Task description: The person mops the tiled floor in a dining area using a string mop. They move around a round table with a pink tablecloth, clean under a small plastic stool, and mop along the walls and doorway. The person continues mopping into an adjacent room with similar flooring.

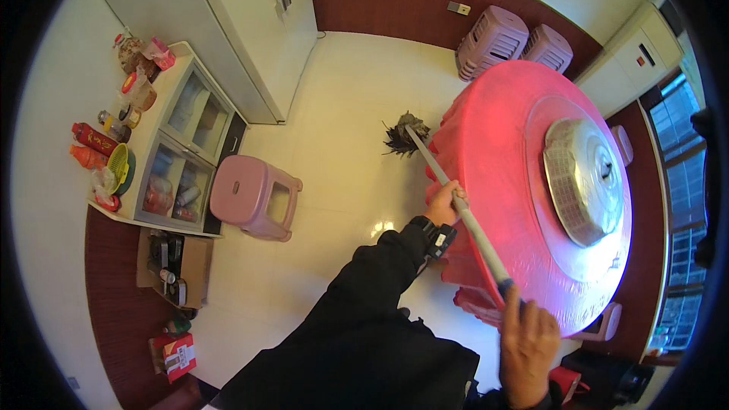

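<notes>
My left hand (pixel 447 203) is closed around the middle of a long pale pole (pixel 479 236) that runs slantwise along the near edge of the round table. My right hand (pixel 528 341) is at the pole's dark upper end, with the thumb laid along it. At the far end, a grey, dark-fringed cleaning head (pixel 408 134) rests on the light tiled floor beside the table. A pink cloth (pixel 501 119) covers the table, and a large shiny dome-shaped cover (pixel 584 182) stands on its raised round centre.
A pink plastic stool (pixel 242 189) stands left of the pole, near a glass-fronted cabinet (pixel 188 148) topped with bottles and jars. Stacked stools (pixel 494 40) are by the far wall. An open cardboard box (pixel 196 273) and a red box (pixel 179 357) lie at lower left.
</notes>
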`<control>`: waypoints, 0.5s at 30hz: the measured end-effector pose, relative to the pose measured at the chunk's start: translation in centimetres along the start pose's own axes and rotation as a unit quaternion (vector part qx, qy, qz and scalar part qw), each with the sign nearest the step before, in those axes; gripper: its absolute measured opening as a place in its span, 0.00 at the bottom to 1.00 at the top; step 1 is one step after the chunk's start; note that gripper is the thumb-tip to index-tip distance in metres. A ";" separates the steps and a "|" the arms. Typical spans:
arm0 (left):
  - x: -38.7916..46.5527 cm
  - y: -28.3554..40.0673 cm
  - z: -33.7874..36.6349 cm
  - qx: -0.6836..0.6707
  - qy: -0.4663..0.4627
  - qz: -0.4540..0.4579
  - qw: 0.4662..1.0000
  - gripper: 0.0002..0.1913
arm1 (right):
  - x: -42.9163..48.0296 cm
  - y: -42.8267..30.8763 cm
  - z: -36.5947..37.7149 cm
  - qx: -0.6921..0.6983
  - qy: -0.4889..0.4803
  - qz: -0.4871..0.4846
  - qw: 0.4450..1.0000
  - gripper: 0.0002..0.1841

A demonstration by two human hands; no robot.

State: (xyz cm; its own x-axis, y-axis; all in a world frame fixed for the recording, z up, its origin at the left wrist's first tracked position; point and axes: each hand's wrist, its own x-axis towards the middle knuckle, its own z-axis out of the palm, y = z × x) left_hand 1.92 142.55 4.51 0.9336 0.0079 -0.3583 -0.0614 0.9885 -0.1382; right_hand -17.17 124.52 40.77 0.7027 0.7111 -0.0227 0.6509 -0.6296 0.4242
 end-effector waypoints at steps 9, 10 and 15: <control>3.4 9.5 -10.5 0.135 0.095 -0.004 0.986 0.08 | 17.1 -0.7 5.3 0.022 -0.058 -0.214 0.975 0.17; 3.0 8.7 -10.2 0.090 0.065 0.004 0.994 0.07 | 17.9 0.8 4.9 0.049 -0.115 -0.199 0.972 0.15; -1.4 4.9 -8.5 -0.021 0.103 0.062 0.992 0.05 | 21.0 6.9 2.7 0.129 -0.092 -0.223 0.962 0.15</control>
State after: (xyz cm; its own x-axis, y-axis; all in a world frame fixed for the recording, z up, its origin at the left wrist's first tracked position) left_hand -2.72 146.06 -3.54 0.8259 0.0937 -0.5559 -0.1902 0.9746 -0.1184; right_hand 2.87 134.27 40.73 0.3608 0.8761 -0.3199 0.9323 -0.3485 0.0970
